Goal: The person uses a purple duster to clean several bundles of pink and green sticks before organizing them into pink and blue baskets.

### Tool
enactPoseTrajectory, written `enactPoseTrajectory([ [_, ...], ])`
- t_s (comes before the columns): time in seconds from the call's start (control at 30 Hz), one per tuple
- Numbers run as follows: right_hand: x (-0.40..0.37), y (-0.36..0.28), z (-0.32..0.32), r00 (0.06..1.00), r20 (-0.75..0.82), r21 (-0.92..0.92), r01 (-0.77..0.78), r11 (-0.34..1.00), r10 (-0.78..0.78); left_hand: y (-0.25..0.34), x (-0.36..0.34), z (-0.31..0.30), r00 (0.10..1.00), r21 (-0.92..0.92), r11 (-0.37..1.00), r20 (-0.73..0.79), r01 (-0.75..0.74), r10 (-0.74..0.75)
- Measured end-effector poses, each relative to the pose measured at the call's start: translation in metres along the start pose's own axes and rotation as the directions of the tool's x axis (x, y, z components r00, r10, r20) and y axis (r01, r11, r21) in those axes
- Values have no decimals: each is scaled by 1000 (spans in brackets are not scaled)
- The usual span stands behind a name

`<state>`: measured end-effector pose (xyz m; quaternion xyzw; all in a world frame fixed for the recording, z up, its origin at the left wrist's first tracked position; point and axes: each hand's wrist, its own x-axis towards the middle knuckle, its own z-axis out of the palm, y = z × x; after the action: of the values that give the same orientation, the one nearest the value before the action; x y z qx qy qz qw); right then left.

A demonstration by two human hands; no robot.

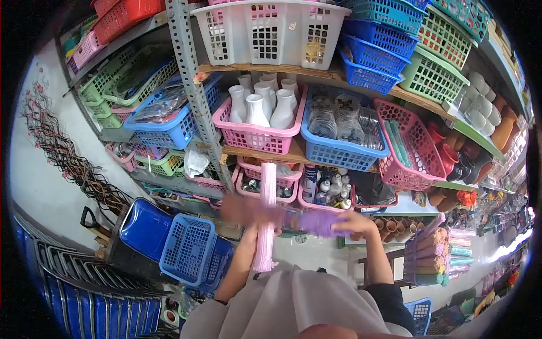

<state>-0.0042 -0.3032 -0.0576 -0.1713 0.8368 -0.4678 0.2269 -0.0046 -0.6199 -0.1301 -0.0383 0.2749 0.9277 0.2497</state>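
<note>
My left hand is closed around a long pale pink bundle of thin strands, held upright in front of my body. To its right, my right hand grips a purple bundle, which lies roughly level and is smeared by motion. A brownish blur extends left past the pink bundle, and I cannot make out what it is. Part of my left hand's fingers is blurred or hidden behind the pink bundle.
Shelves ahead carry a pink basket of white vases, a blue basket and a large white crate. On the right, a purple basket holds coloured bundles. Blue chairs and a blue basket stand left.
</note>
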Motion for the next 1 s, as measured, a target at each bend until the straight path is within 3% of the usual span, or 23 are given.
enactPoseTrajectory([
  [0.03, -6, -13, -1, 968, 185, -64, -162, 985, 172, 0, 0, -8, 1000, 21, 1000, 23, -2, 2],
  [0.13, -2, -7, -6, 962, 245, -54, -111, 992, 121, -3, 8, -41, 996, -8, 999, 79, 41, -40],
  [0.17, 5, 24, -8, 994, 107, -43, 43, 998, -39, -5, 10, -49, 998, 140, 990, -50, 31, -25],
  [0.2, 6, 27, -9, 998, -33, -20, 44, 999, -44, -2, 6, -36, 985, 285, 958, -173, 42, 8],
  [0.23, 9, 28, -5, 982, -186, 106, -19, 994, 39, 1, 1, -21, 996, 187, 981, -62, -46, 58],
  [0.27, 12, 26, 0, 936, -323, 238, -61, 969, 138, 2, 1, -11, 994, 140, 988, -74, -67, 78],
  [0.3, 9, 17, 2, 936, -323, 238, -61, 969, 138, 5, -3, -4, 996, 129, 989, -55, -67, 74],
  [0.37, -3, -4, 2, 968, -167, 175, -157, 972, 186, 7, -5, -1, 997, 121, 991, -33, -64, 69],
  [0.4, -3, -1, 1, 968, -171, 176, -156, 972, 187, 8, -6, -4, 999, 31, 999, 33, 21, -22],
  [0.43, -3, 5, -2, 995, 88, -18, -49, 999, 51, 7, -6, -6, 989, -52, 992, 106, 113, -107],
  [0.47, -2, 11, -4, 932, 360, -174, 107, 979, -38, 4, -4, 2, 998, 213, 976, -47, -37, 49],
  [0.5, -2, 19, -6, 934, 356, -174, 104, 979, -36, 6, -10, 3, 989, 113, 987, -103, 115, -103],
  [0.53, -1, 27, -9, 971, 232, -117, 91, 989, -62, 7, -15, 1, 955, 5, 965, -143, 261, -258],
  [0.6, -3, 35, -10, 996, -28, 2, 83, 997, -83, -10, -15, 2, 981, 351, 935, -155, -55, 116],
  [0.63, -6, 37, -6, 977, -186, 198, -71, 978, 108, -5, -4, -5, 998, 148, 989, -55, 15, -7],
  [0.67, -8, 29, -3, 975, -191, 198, -71, 978, 110, -8, 7, -3, 992, 98, 991, 92, -94, 85],
  [0.73, -13, 15, 0, 922, -344, 254, -93, 963, 180, -14, 12, 0, 996, 78, 993, 21, -88, 87],
  [0.77, -17, 21, 2, 951, -306, 123, -6, 992, 43, -12, 16, 2, 996, 81, 993, 27, -83, 82],
  [0.8, -18, 27, 0, 948, -314, 124, -6, 992, 45, -9, 21, 3, 987, -72, 996, 155, 46, -35],
  [0.83, -19, 32, -2, 998, -29, 10, 50, 999, -50, -7, 24, 3, 947, -204, 960, 294, 194, -129],
  [0.87, -21, 36, -3, 957, 268, -83, 135, 987, -109, -7, 26, -2, 945, -200, 959, 297, 200, -135],
  [0.93, -28, 25, -4, 964, 241, -70, 134, 989, -113, -11, 28, -17, 957, 48, 976, 194, 212, -218],
  [1.0, -40, 0, -9, 982, -104, 185, -136, 973, 157, -23, 28, -12, 995, 261, 961, -42, 96, -88],
])
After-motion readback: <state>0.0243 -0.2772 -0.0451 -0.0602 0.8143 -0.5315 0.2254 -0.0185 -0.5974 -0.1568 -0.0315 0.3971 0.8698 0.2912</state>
